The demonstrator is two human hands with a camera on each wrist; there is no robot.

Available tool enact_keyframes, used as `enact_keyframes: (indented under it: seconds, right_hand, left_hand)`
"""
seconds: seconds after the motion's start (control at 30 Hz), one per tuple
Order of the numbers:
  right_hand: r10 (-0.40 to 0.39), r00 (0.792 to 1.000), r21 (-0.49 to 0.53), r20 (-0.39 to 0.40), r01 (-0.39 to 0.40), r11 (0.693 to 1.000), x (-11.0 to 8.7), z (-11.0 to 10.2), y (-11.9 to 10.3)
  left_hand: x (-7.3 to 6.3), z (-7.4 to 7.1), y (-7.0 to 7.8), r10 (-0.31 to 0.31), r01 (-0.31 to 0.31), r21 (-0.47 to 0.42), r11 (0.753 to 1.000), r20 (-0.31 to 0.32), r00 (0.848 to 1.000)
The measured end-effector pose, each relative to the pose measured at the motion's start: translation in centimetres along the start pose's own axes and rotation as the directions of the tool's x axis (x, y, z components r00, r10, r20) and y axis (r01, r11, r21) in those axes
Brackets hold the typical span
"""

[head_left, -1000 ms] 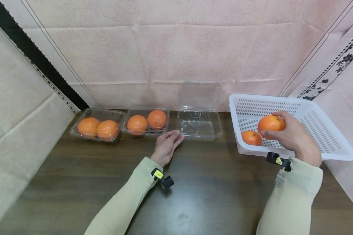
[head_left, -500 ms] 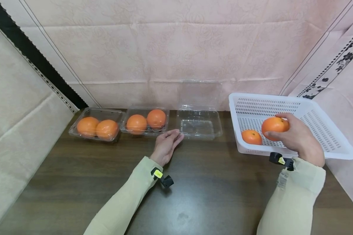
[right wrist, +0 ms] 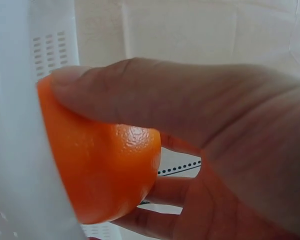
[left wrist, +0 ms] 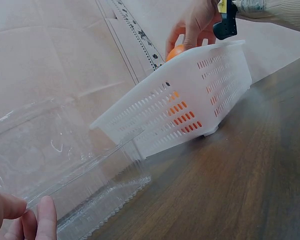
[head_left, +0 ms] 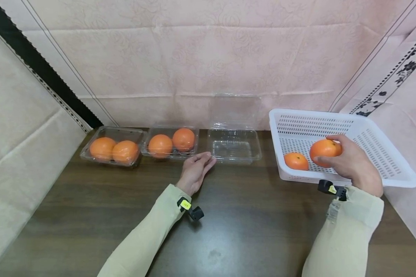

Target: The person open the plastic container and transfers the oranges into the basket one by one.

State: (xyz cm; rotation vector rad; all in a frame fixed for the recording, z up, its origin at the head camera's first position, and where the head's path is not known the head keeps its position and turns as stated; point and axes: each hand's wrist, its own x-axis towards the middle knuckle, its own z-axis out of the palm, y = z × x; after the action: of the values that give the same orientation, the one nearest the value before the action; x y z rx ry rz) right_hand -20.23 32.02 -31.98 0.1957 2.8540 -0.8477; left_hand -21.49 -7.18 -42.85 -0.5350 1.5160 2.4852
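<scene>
My right hand [head_left: 355,163] grips an orange [head_left: 324,151] inside the white basket [head_left: 398,157], with thumb and fingers curled round it. Up close in the right wrist view, the thumb lies across the top of this orange [right wrist: 105,175], and the basket wall hides part of the fruit. A second orange [head_left: 296,161] lies at the basket's left side. My left hand [head_left: 195,171] pinches the rim of a clear plastic container [head_left: 234,148] at its near left corner. That container stands with its lid [left wrist: 35,145] raised and no fruit inside.
Two more clear containers stand to the left, each with two oranges: a middle one [head_left: 175,154] and a far-left one [head_left: 133,135]. A patterned cloth [head_left: 228,57] rises behind the brown table [head_left: 222,231].
My right hand has shifted slightly right inside the basket with the orange in its grip. The left hand and the containers stay in place.
</scene>
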Motion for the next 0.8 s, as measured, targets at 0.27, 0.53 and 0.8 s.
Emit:
enact_keyframes:
  seconds: [0.27, 0.53, 0.8]
  right_hand:
    - [0.003, 1.000, -0.013, 0.003, -0.003, 1.000, 0.06, -0.03, 0.25]
    - [-0.008, 1.000, -0.024, 0.019, 0.008, 1.000, 0.27, 0.04, 0.56]
    - [0.010, 0.999, -0.026, 0.036, -0.009, 1.000, 0.48, 0.19, 1.01]
  left_hand:
    - [-0.11, 0.03, 0.04, -0.004, 0.004, -0.004, 1.000, 0.001, 1.000]
    - [-0.12, 0.10, 0.06, -0.001, 0.001, -0.005, 1.000, 0.000, 1.000]
    - [-0.06, 0.06, 0.00, 0.000, 0.000, -0.009, 1.000, 0.001, 1.000]
